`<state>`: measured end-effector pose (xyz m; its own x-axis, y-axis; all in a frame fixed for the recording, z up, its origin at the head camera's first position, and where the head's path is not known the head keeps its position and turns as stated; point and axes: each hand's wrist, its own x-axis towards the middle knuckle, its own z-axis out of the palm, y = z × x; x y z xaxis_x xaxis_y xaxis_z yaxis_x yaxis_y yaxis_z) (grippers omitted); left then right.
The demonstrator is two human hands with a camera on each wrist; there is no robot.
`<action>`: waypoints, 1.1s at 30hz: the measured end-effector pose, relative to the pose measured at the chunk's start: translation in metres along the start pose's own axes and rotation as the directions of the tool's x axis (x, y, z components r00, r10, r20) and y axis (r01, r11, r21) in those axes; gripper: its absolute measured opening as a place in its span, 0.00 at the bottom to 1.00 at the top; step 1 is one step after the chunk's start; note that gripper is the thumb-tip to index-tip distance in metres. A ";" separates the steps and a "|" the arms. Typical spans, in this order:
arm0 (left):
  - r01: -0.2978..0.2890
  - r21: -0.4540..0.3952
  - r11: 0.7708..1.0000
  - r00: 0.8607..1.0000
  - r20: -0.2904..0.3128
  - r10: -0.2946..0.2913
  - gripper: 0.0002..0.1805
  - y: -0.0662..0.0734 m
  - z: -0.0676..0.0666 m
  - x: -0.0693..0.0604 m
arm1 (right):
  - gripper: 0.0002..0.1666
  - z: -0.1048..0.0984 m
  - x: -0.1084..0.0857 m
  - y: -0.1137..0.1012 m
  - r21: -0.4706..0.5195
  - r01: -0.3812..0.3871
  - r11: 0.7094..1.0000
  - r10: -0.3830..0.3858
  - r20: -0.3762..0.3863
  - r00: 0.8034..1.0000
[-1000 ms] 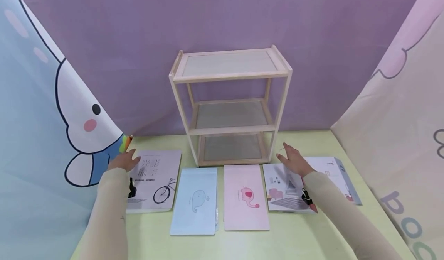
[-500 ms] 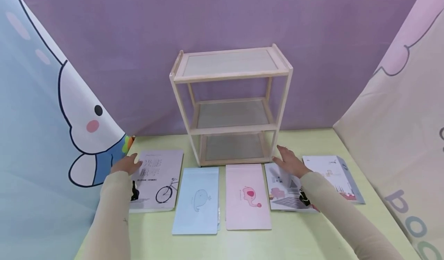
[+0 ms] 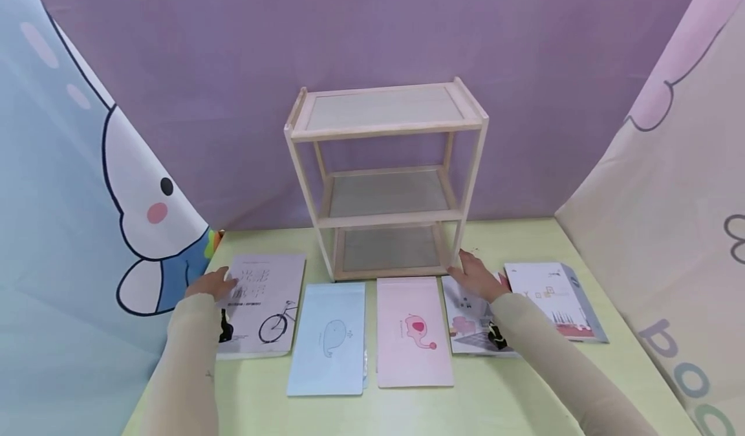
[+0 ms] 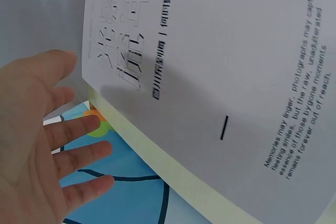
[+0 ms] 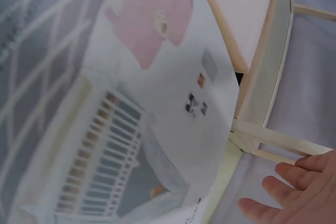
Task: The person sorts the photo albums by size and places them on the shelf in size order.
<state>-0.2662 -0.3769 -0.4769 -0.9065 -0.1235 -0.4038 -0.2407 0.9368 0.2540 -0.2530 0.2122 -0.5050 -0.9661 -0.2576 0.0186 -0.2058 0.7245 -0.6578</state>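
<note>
In the head view the left hand [image 3: 212, 284] hovers at the left edge of a white booklet with a bicycle print [image 3: 264, 313]; the left wrist view has its fingers spread beside the booklet [image 4: 210, 77], holding nothing. The right hand [image 3: 478, 278] is above the upper part of a booklet with a pink sofa print [image 3: 464, 325], near the front right leg of a wooden shelf [image 3: 390, 218]. Its fingers are extended and empty in the right wrist view, where the hand [image 5: 299, 190] appears beside the shelf's frame [image 5: 283, 141].
Between the booklets lie a blue whale pad [image 3: 327, 365] and a pink elephant pad [image 3: 413, 365]. Another white booklet [image 3: 550, 294] is at the right. Purple cloth [image 3: 372, 28] hangs behind the shelf, with printed cloths at both sides.
The right hand has moved left and slightly down, closer to the shelf's front right leg. The left hand has lowered slightly. The booklets and shelf keep their places.
</note>
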 end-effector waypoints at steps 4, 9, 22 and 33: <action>0.030 -0.042 0.999 0.999 0.014 -0.029 0.41 -0.001 0.002 -0.002 | 0.37 0.002 -0.002 0.000 -0.015 -0.023 1.000 0.024 0.025 0.999; 0.019 -0.023 1.000 1.000 0.010 -0.019 0.41 -0.002 0.003 0.000 | 0.41 0.005 -0.004 -0.003 -0.048 -0.110 0.993 0.114 0.112 0.987; 0.024 0.004 1.000 0.999 0.034 -0.024 0.32 -0.009 0.016 0.011 | 0.43 0.019 -0.010 -0.017 -0.210 -0.185 0.960 0.220 0.154 0.963; 0.048 -0.047 0.998 0.997 0.067 -0.044 0.35 -0.007 0.018 0.004 | 0.38 0.045 -0.002 -0.048 -0.220 -0.134 0.966 0.173 0.173 0.969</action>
<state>-0.2616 -0.3778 -0.4964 -0.8698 -0.1430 -0.4723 -0.2996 0.9135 0.2753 -0.2339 0.1495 -0.5077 -0.9453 -0.2348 -0.2265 -0.1042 0.8752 -0.4724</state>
